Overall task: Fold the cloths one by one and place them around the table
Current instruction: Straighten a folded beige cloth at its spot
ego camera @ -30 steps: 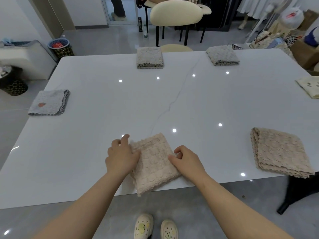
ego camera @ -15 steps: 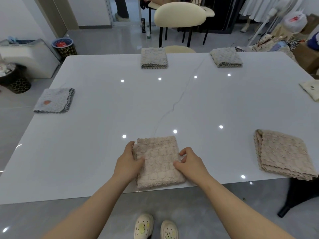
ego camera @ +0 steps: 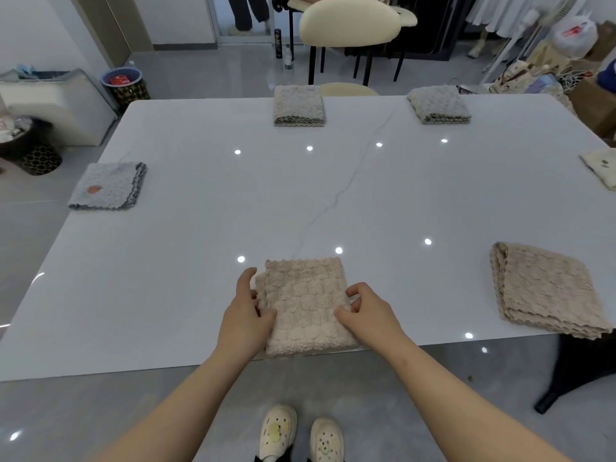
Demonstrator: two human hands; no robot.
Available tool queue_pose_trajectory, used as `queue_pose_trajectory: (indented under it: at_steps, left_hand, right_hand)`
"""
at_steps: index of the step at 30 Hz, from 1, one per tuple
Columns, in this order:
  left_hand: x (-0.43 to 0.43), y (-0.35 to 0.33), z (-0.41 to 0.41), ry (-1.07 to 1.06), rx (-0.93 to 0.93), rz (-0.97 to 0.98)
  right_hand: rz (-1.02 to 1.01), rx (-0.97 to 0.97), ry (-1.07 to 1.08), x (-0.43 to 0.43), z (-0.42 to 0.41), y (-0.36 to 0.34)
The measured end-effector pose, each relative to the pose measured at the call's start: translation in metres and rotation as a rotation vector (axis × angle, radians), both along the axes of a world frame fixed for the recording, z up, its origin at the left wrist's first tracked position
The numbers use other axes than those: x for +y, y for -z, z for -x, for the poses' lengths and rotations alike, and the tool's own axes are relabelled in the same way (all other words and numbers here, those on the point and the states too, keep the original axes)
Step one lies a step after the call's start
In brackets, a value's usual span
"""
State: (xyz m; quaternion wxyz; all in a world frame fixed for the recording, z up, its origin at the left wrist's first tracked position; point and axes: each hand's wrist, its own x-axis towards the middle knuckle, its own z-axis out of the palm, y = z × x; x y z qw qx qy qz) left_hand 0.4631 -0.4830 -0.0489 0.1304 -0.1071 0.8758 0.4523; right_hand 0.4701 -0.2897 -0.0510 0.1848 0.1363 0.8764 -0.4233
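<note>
A folded beige cloth (ego camera: 305,305) lies square at the near edge of the white table (ego camera: 206,248). My left hand (ego camera: 246,311) holds its left edge, thumb on top. My right hand (ego camera: 368,310) pinches its right edge with curled fingers. Other folded cloths sit around the table: a second beige cloth (ego camera: 546,290) at the near right, a blue-grey cloth (ego camera: 108,186) at the left, two grey cloths (ego camera: 299,105) (ego camera: 439,105) at the far side, and a cream cloth (ego camera: 601,166) at the right edge.
A cream chair (ego camera: 350,20) stands behind the far side. A basket (ego camera: 125,85) and a white unit (ego camera: 56,101) are on the floor at the left. Bags and boxes (ego camera: 573,38) crowd the far right. A person's legs show by the doorway.
The beige cloth was turned from skewed to square with the table edge and slid slightly farther onto the table. Both hands shifted from on top of it to its side edges.
</note>
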Motion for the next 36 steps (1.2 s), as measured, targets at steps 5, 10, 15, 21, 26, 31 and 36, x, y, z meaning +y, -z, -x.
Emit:
queue_pose_trajectory:
  at_steps: [5, 10, 15, 21, 26, 31, 36]
  left_hand:
    - [0.004, 0.006, 0.000, 0.037, 0.098, 0.111]
    - [0.002, 0.006, 0.005, 0.119, 0.052, 0.229]
    - [0.007, -0.006, 0.009, 0.055, 0.079, 0.274]
    - [0.027, -0.027, 0.023, 0.171, 0.255, 0.336]
    - [0.061, -0.032, 0.033, 0.355, 0.183, 0.209]
    - [0.109, -0.031, 0.031, 0.422, 0.113, 0.192]
    - [0.178, -0.024, 0.021, 0.349, 0.087, 0.173]
  right_hand:
    - [-0.023, 0.036, 0.025, -0.002, -0.006, 0.001]
    - [-0.004, 0.024, 0.028, -0.001, -0.007, 0.000]
    - [0.027, 0.054, 0.087, -0.002, -0.003, -0.003]
    - [0.040, 0.082, 0.181, 0.008, 0.002, -0.010]
    - [0.035, 0.103, 0.225, 0.030, 0.005, -0.017]
    - [0.041, 0.140, 0.220, 0.075, 0.010, -0.017]
    - [0.112, 0.169, 0.127, 0.137, 0.008, -0.017]
